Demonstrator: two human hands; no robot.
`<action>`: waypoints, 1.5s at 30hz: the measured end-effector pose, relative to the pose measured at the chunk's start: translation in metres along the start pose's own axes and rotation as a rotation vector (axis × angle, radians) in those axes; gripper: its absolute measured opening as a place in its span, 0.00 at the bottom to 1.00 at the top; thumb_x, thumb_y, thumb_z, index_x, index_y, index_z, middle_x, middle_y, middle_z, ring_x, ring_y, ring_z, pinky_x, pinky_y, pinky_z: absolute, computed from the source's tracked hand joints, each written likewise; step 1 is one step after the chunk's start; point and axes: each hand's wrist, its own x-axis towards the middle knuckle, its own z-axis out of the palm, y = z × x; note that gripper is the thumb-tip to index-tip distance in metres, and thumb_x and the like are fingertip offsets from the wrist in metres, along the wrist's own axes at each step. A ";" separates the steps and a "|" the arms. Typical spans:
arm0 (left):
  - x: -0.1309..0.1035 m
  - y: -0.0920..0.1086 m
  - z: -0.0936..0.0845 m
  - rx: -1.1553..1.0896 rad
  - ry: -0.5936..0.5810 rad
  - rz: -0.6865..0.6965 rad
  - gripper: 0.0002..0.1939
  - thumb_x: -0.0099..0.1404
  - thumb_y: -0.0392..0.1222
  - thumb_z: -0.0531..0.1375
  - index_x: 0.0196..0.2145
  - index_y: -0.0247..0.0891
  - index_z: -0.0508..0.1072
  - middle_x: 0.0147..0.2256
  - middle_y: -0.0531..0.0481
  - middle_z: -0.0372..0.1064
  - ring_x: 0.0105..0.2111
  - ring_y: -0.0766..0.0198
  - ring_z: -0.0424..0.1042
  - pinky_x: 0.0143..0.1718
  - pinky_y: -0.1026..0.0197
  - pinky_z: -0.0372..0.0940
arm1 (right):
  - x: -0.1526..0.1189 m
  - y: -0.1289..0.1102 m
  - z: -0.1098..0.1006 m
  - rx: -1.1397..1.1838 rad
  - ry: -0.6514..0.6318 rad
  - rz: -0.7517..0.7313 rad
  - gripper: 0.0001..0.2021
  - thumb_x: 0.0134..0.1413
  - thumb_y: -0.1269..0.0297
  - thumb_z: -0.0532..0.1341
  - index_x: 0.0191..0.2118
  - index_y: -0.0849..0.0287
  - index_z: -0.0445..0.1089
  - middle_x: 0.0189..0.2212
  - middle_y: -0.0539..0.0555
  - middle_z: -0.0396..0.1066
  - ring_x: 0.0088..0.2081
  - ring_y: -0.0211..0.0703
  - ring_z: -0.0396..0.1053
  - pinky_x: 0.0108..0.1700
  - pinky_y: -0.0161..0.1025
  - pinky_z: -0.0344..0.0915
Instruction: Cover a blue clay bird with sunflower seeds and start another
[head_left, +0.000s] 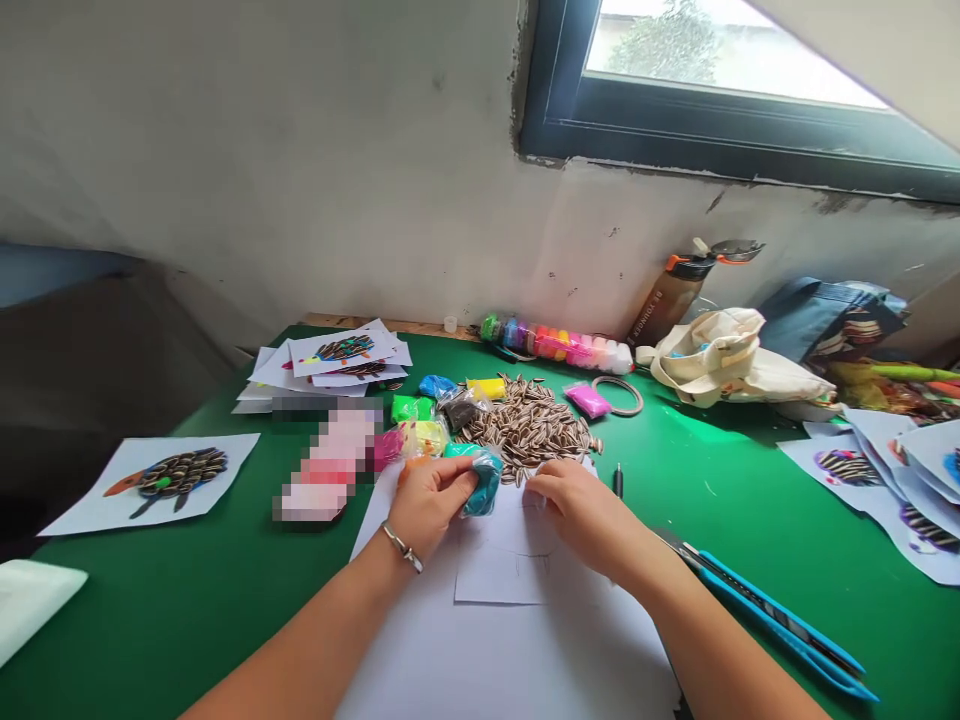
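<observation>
My left hand (437, 500) pinches a clear packet of teal modelling clay (484, 484) above the white sheets. My right hand (581, 515) is beside it, fingers curled and pressed together low over the paper; what they hold, if anything, is hidden. Beneath both hands, a small sheet of paper (495, 577) with faint pencil lines lies on larger white paper (420, 650). Just beyond my fingers is a heap of striped sunflower seeds (532, 425). More clay packets sit left of the heap, among them a green packet (412, 408) and a yellow packet (486, 388).
A finished seed turtle picture (176, 478) and stacked pictures (341, 350) lie left on the green table (225, 600). Blue scissors or a cutter (780, 620) and a black pen (618, 482) lie right. Behind are a bottle (671, 295), cloth bag (724, 350) and clay tubs (562, 343).
</observation>
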 end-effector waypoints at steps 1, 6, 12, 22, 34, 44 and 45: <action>-0.001 0.000 0.000 0.004 0.005 0.006 0.18 0.57 0.49 0.62 0.40 0.34 0.79 0.22 0.52 0.65 0.22 0.70 0.57 0.22 0.67 0.54 | 0.002 -0.002 0.001 0.004 0.000 -0.007 0.13 0.53 0.79 0.54 0.35 0.59 0.74 0.34 0.55 0.70 0.39 0.43 0.63 0.41 0.37 0.59; -0.002 0.003 0.000 -0.021 -0.017 0.012 0.18 0.57 0.50 0.62 0.39 0.34 0.79 0.24 0.50 0.68 0.24 0.68 0.60 0.25 0.66 0.56 | 0.006 -0.006 0.010 0.054 0.029 -0.048 0.14 0.53 0.80 0.54 0.36 0.58 0.74 0.33 0.54 0.69 0.39 0.42 0.62 0.41 0.37 0.58; -0.004 0.006 0.002 -0.021 -0.006 0.007 0.19 0.55 0.51 0.63 0.39 0.34 0.79 0.24 0.50 0.68 0.23 0.68 0.59 0.24 0.65 0.55 | 0.005 -0.005 0.015 0.072 0.050 -0.079 0.14 0.53 0.80 0.54 0.35 0.57 0.74 0.33 0.53 0.70 0.38 0.41 0.63 0.41 0.37 0.58; -0.005 0.000 0.000 -0.082 0.044 -0.063 0.19 0.52 0.51 0.65 0.38 0.35 0.80 0.26 0.49 0.68 0.24 0.68 0.61 0.24 0.66 0.56 | 0.010 0.010 0.011 0.124 0.201 -0.044 0.18 0.51 0.82 0.53 0.40 0.57 0.75 0.43 0.55 0.71 0.45 0.45 0.65 0.48 0.40 0.61; 0.000 -0.003 -0.009 -0.275 -0.018 -0.150 0.19 0.50 0.48 0.68 0.38 0.35 0.79 0.27 0.48 0.70 0.26 0.68 0.66 0.27 0.66 0.62 | -0.006 0.013 -0.008 0.037 0.104 0.129 0.16 0.55 0.75 0.52 0.42 0.56 0.74 0.37 0.55 0.72 0.40 0.43 0.67 0.41 0.36 0.61; 0.000 0.004 -0.011 -0.325 0.077 -0.275 0.20 0.44 0.46 0.71 0.36 0.37 0.78 0.29 0.48 0.73 0.28 0.65 0.70 0.29 0.63 0.67 | -0.016 0.022 -0.021 0.016 0.066 0.281 0.13 0.56 0.71 0.51 0.30 0.57 0.72 0.29 0.53 0.72 0.33 0.42 0.68 0.34 0.35 0.58; 0.000 0.005 -0.011 -0.313 0.078 -0.262 0.20 0.44 0.46 0.71 0.36 0.37 0.78 0.29 0.48 0.73 0.28 0.64 0.70 0.29 0.62 0.68 | -0.015 0.022 -0.020 0.031 0.076 0.276 0.13 0.56 0.71 0.50 0.30 0.57 0.72 0.30 0.53 0.72 0.34 0.42 0.68 0.35 0.35 0.59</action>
